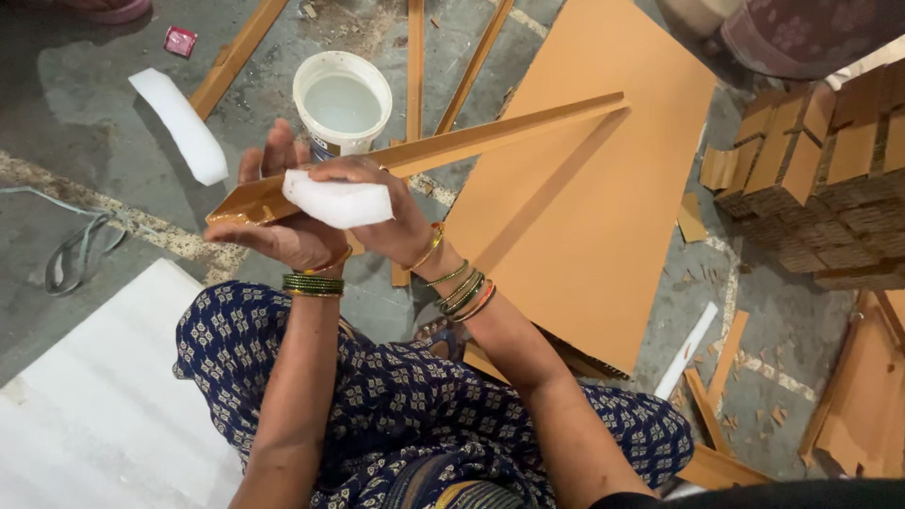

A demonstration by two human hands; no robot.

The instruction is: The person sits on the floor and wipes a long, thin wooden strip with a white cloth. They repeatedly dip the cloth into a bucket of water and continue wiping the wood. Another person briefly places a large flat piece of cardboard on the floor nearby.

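My left hand (278,221) cradles the near end of a long tan wooden strip (471,141), palm up, fingers spread beneath it. The strip runs up and right over a large tan board (584,217). My right hand (377,207) presses a white foam piece (337,202) against the strip's near end, just above my left palm. A white bucket (342,102) holding pale liquid stands right behind my hands on the concrete floor. Both wrists wear green and gold bangles.
Another white foam piece (179,125) lies at left beside a wooden strip (236,57). A white sheet (94,405) covers the lower left. Stacked tan blocks (820,179) stand at right; offcuts and strips (716,377) litter the floor. A sandal (80,253) lies left.
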